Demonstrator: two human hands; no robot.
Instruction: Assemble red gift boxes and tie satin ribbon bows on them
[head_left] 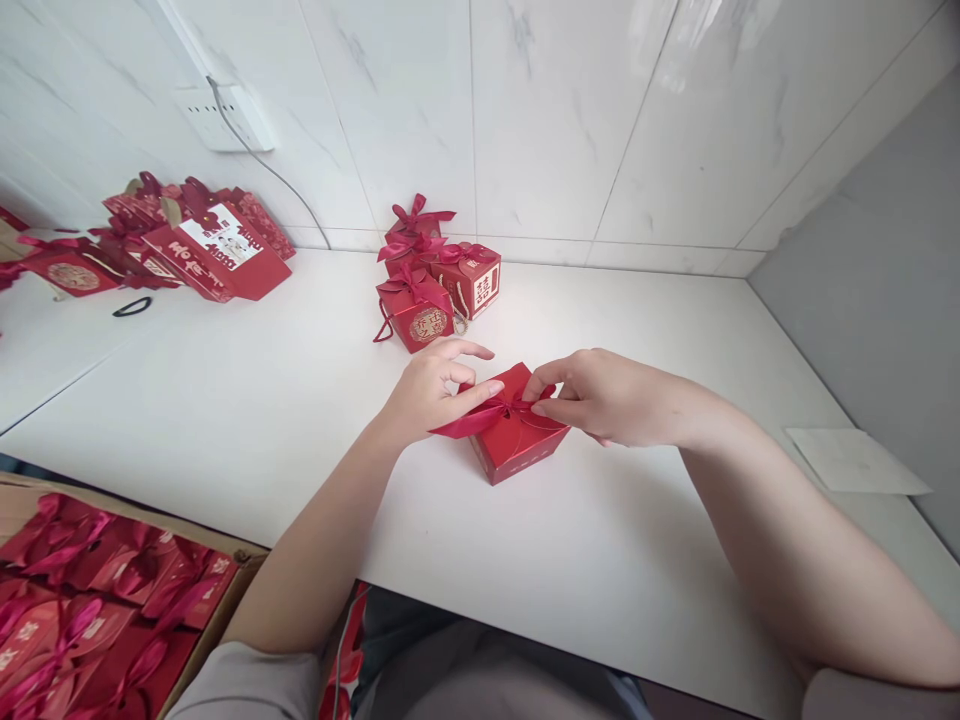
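A red gift box (517, 455) stands on the white table in front of me, with a dark red satin ribbon (476, 418) tied in a bow across its top. On the bow's left side my left hand (439, 390) holds the ribbon between thumb and curled fingers, its index finger stretched out above. My right hand (600, 395) pinches the ribbon near the knot from the right, thumb and index finger closed together. Part of the bow's right loop is hidden behind those fingers.
Behind the box stand several finished red boxes (424, 325) with bows. More red boxes and bags (217, 255) lie at the far left, near a black loop (133, 307). A cardboard carton (251, 575) of ribboned boxes is at lower left. White paper (855, 460) lies right.
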